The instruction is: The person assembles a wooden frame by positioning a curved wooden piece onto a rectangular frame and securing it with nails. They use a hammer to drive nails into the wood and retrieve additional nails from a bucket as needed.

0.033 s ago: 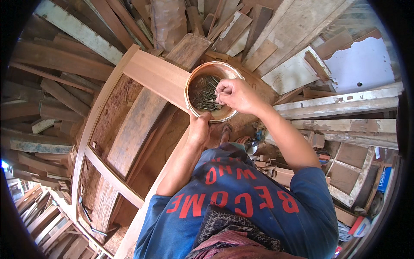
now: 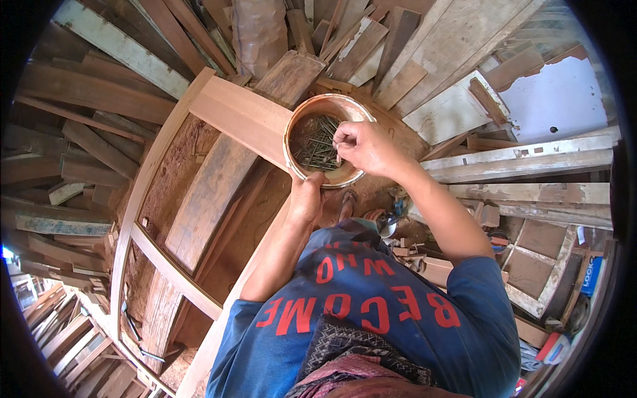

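A round, light-coloured bucket [image 2: 348, 174] with a brown-stained rim is tilted so I see into it. Long thin nails [image 2: 317, 142] lie jumbled in the bottom. My left hand [image 2: 308, 196] grips the near rim, the thumb over the edge and the other fingers hidden below. Over the right side of the bucket's mouth is my right hand [image 2: 363, 146], its fingers pinched together just above the nails. Whatever may be between those fingertips is too small to make out. Beside the bucket, a pale wooden frame [image 2: 242, 116] reaches out to the left.
A weathered plank [image 2: 211, 199] lies under the frame. Stacked boards [image 2: 86, 99] crowd the left side, and more planks [image 2: 458, 40] lean at the far right. White-painted lengths [image 2: 531, 159] lie to the right, near a small paned frame [image 2: 537, 265]. Sawdust covers the ground.
My right hand has shifted very slightly to the right over the nails, its fingers still pinched. The left hand and the bucket stay where they were.
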Tool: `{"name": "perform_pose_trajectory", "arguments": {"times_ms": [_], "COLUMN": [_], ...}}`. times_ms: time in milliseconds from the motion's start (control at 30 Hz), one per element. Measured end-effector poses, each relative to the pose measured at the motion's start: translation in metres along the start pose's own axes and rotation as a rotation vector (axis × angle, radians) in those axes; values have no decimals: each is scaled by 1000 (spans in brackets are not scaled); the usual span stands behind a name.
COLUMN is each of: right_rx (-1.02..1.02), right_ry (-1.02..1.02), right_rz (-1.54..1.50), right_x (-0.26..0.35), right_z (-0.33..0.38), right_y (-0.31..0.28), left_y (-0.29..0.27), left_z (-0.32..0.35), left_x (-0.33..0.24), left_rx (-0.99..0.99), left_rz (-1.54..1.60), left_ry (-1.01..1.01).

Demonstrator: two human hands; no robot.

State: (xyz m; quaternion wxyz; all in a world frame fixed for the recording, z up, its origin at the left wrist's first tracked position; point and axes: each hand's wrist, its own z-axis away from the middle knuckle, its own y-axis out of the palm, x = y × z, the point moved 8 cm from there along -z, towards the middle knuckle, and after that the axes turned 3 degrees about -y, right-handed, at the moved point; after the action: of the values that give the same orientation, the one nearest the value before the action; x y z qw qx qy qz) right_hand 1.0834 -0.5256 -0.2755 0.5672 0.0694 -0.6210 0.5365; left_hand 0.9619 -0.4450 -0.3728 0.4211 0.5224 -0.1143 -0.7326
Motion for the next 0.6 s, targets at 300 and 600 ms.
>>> {"name": "perform_pose_trajectory", "arguments": {"times_ms": [300,600], "right_rx": [-142,194], "right_ry": [-455,-386], "right_rz": [706,1184], "right_x": [22,-41], "right_z": [-22,-96], "right_y": [17,92], "left_y": [-7,12], "left_z": [1,18], "left_x": [8,7], "left_rx": [-27,-163], "left_rz": [-51,-122], "left_ry": [66,-3]}}
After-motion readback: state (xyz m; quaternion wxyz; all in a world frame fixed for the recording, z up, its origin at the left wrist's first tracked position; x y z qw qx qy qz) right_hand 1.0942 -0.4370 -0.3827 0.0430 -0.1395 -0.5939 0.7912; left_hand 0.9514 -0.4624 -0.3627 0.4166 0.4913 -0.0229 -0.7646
